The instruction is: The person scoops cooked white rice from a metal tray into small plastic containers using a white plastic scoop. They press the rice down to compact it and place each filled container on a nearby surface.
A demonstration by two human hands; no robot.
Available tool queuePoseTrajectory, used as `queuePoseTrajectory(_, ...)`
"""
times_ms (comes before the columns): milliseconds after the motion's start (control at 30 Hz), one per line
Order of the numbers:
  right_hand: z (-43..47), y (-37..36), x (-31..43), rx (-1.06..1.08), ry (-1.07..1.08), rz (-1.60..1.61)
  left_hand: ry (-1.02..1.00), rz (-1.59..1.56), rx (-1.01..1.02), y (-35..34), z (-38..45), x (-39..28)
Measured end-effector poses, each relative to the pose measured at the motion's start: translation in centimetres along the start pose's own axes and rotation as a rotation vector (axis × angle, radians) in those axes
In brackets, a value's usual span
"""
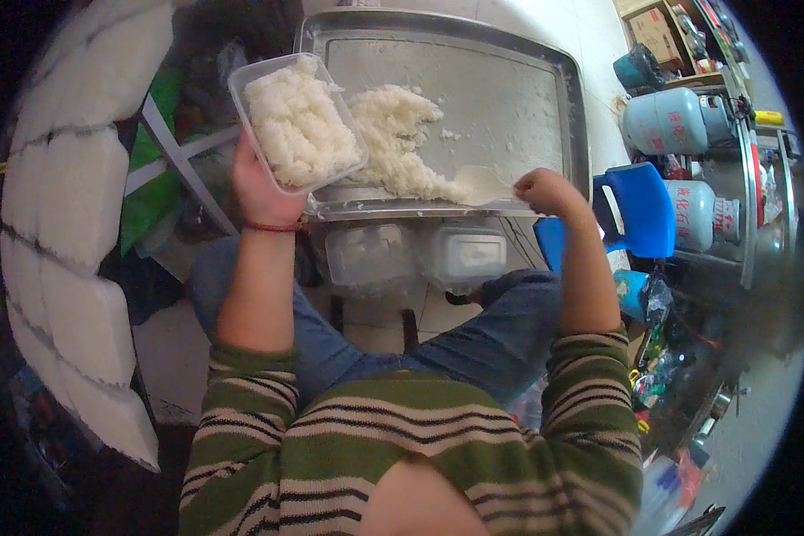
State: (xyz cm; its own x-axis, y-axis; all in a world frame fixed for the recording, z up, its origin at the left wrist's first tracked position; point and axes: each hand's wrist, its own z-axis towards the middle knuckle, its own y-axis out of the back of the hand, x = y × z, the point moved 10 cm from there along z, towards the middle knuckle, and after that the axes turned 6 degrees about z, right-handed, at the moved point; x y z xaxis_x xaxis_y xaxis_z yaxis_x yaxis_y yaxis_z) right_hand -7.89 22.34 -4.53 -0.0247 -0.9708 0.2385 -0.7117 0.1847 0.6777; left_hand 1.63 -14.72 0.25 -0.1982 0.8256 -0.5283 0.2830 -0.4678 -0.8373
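Observation:
My left hand [264, 181] holds up a clear plastic container [356, 151] filled with white rice [301, 127], over the left end of a large metal tray [509, 87]. A loose heap of rice [395, 147] lies in the tray beside the container. My right hand [548, 192] grips the handle of a pale rice paddle [479, 185] at the tray's near right side. The paddle's blade rests by the right tip of the heap. Part of my left hand is hidden behind the container.
Stacked clear plastic containers [368, 254] and more with lids [470, 253] stand below the tray's near edge. A blue plastic stool [636, 211] and gas cylinders [666, 120] are at the right. Large white blocks [67, 194] line the left, beside a metal frame [181, 157].

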Motion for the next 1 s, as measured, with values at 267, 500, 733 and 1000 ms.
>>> queuePoseTrajectory(267,2.8,-9.1,6.7,0.119,0.082,0.735,-0.004,-0.046,-0.029,0.9,-0.2,-0.4)
queuePoseTrajectory(500,4.6,-9.3,8.7,0.1,0.143,0.976,0.047,-0.099,-0.005,1.8,-0.2,0.2)
queuePoseTrajectory(733,4.8,-7.9,9.8,0.106,0.218,1.084,0.082,-0.065,-0.103,3.3,0.1,1.0)
queuePoseTrajectory(1000,-3.4,-2.4,14.4,-0.3,0.432,0.723,0.186,-0.039,-0.128,2.7,0.1,5.5)
